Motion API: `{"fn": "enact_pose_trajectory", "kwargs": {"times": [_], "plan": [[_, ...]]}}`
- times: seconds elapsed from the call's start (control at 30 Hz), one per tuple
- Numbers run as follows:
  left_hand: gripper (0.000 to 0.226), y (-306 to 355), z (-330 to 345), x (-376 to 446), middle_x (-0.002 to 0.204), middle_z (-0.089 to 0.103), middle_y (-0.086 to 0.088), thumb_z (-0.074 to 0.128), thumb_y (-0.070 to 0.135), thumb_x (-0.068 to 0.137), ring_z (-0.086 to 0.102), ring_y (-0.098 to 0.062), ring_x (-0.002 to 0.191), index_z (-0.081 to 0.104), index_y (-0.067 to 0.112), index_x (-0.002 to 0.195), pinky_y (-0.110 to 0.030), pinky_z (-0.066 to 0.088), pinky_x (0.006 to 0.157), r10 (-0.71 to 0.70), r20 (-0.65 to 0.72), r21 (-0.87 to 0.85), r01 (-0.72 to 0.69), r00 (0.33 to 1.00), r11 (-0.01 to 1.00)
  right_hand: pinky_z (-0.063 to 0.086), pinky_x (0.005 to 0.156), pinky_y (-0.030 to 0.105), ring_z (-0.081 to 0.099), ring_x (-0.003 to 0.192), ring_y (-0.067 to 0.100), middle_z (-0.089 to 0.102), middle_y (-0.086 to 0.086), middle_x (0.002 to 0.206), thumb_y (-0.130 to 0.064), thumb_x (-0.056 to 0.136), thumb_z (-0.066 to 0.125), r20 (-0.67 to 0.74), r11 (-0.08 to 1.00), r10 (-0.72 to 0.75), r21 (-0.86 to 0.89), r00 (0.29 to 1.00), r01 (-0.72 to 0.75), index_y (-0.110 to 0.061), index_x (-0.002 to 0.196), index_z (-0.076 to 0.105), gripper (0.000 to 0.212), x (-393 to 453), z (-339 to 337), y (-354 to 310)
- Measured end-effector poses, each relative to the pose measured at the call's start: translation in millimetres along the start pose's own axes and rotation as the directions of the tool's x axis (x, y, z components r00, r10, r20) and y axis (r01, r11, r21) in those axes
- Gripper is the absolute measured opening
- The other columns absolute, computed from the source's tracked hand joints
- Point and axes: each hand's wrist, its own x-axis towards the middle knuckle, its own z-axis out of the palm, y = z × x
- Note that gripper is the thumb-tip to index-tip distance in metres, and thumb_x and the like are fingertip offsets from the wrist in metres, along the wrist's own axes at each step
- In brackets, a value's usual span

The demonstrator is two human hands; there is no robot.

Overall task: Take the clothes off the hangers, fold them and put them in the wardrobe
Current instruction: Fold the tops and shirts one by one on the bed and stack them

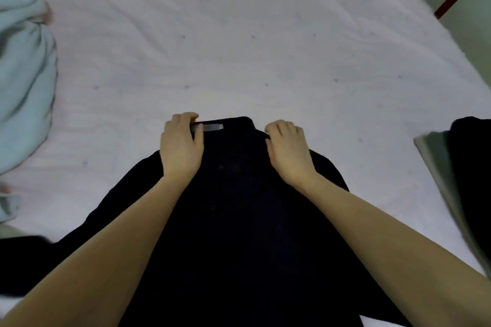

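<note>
Head view | dark garment (239,220) lying on pale bedsheet (265,48), long axis running toward the person | left hand (180,146) and right hand (288,151) both gripping its far edge; equally near

Dark garment (239,207) is matt navy cloth with a small pale label (212,127) at the neck, bed sheet (239,48) is soft wrinkled pale pink cloth, light blue blanket (24,82) at left looks fleecy, matt.
</note>
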Motion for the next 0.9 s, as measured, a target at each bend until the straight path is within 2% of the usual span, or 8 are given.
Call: {"fn": "enact_pose_trajectory", "kwargs": {"times": [0.1, 0.2, 0.33, 0.53, 0.67, 0.77, 0.83, 0.9], "plan": [[0.031, -59.2, -49.1, 4.5, 0.121, 0.057, -0.012, 0.048, 0.025, 0.099, 0.052, -0.029, 0.110, 0.057, 0.008, 0.123, -0.039, 0.040, 0.090, -0.238, 0.036, 0.104, 0.233, 0.971, 0.967, 0.043, 0.084, 0.037, 0.056, 0.092, 0.028, 0.062, 0.009, 0.101, -0.011, 0.091, 0.057, -0.034, 0.934, -0.329, 0.138, 0.944, 0.330, -0.006, 0.105, 0.061, 0.016, 33.3, 4.1, -79.9], [0.032, -96.8, -74.7, -0.6, 0.110, 0.062, -0.010, 0.049, 0.033, 0.098, 0.058, -0.027, 0.101, 0.059, 0.007, 0.114, -0.034, 0.042, 0.081, -0.398, 0.231, 0.180, 0.363, 0.888, 0.914, 0.035, 0.098, 0.037, 0.051, 0.111, 0.031, 0.059, 0.013, 0.116, -0.006, 0.092, 0.051, 0.096, 0.891, -0.435, 0.192, 0.895, 0.412, -0.004, 0.116, 0.058, 0.025, 62.5, 15.0, -134.7], [0.031, -111.9, -91.5, -8.1, 0.092, 0.063, 0.000, 0.050, 0.039, 0.098, 0.058, -0.019, 0.088, 0.063, 0.011, 0.103, -0.029, 0.039, 0.074, -0.352, 0.411, 0.126, 0.330, 0.841, 0.935, 0.018, 0.114, 0.033, 0.042, 0.125, 0.028, 0.050, 0.011, 0.130, -0.004, 0.090, 0.041, 0.357, 0.878, -0.457, 0.038, 0.814, 0.477, -0.007, 0.129, 0.047, 0.039, 90.0, 29.6, -180.1], [0.030, -122.5, -107.3, -1.5, 0.065, 0.062, 0.003, 0.064, 0.037, 0.091, 0.057, -0.009, 0.057, 0.066, 0.013, 0.072, -0.018, 0.041, 0.054, -0.317, 0.628, -0.079, 0.463, 0.711, 0.883, 0.031, 0.094, 0.036, 0.049, 0.110, 0.027, 0.058, 0.008, 0.117, -0.036, 0.098, 0.044, 0.567, 0.829, -0.481, 0.046, 0.669, 0.557, -0.012, 0.114, 0.051, 0.029, 109.1, 34.4, -190.4], [0.037, -136.2, -118.9, 0.6, 0.064, 0.060, 0.006, 0.066, 0.045, 0.088, 0.055, -0.006, 0.057, 0.067, 0.011, 0.074, -0.018, 0.040, 0.055, -0.306, 0.649, -0.089, 0.469, 0.696, 0.879, 0.026, 0.101, 0.037, 0.045, 0.108, 0.023, 0.057, 0.003, 0.109, -0.046, 0.097, 0.041, 0.610, 0.781, -0.505, 0.024, 0.610, 0.623, -0.020, 0.103, 0.062, 0.034, 118.6, 25.0, -180.5], [0.052, -144.1, -125.2, -1.5, 0.059, 0.036, 0.001, 0.057, 0.052, 0.091, 0.033, -0.012, 0.052, 0.043, 0.007, 0.068, -0.021, 0.026, 0.049, -0.308, 0.702, 0.016, 0.418, 0.642, 0.908, 0.023, 0.106, 0.035, 0.044, 0.112, 0.022, 0.057, 0.003, 0.113, -0.034, 0.099, 0.042, 0.556, 0.782, -0.519, 0.002, 0.649, 0.624, -0.018, 0.111, 0.061, 0.027, 119.9, 26.5, -180.6], [0.049, -147.2, -129.5, -0.1, 0.057, 0.030, 0.003, 0.058, 0.043, 0.093, 0.028, -0.012, 0.052, 0.039, 0.008, 0.065, -0.020, 0.023, 0.046, -0.307, 0.667, -0.026, 0.433, 0.679, 0.901, 0.020, 0.110, 0.034, 0.050, 0.108, 0.023, 0.061, 0.002, 0.107, -0.027, 0.101, 0.037, 0.492, 0.803, -0.516, -0.010, 0.702, 0.596, -0.016, 0.108, 0.057, 0.023, 118.9, 30.1, -184.2], [0.045, -152.4, -134.3, 4.5, 0.053, 0.040, 0.007, 0.060, 0.036, 0.093, 0.037, -0.011, 0.053, 0.049, 0.008, 0.059, -0.021, 0.030, 0.051, -0.329, 0.506, -0.122, 0.444, 0.797, 0.888, 0.022, 0.110, 0.034, 0.054, 0.101, 0.026, 0.063, 0.005, 0.099, -0.026, 0.103, 0.034, 0.473, 0.804, -0.517, -0.018, 0.714, 0.594, -0.013, 0.106, 0.052, 0.023, 116.8, 34.7, -187.8]]}}
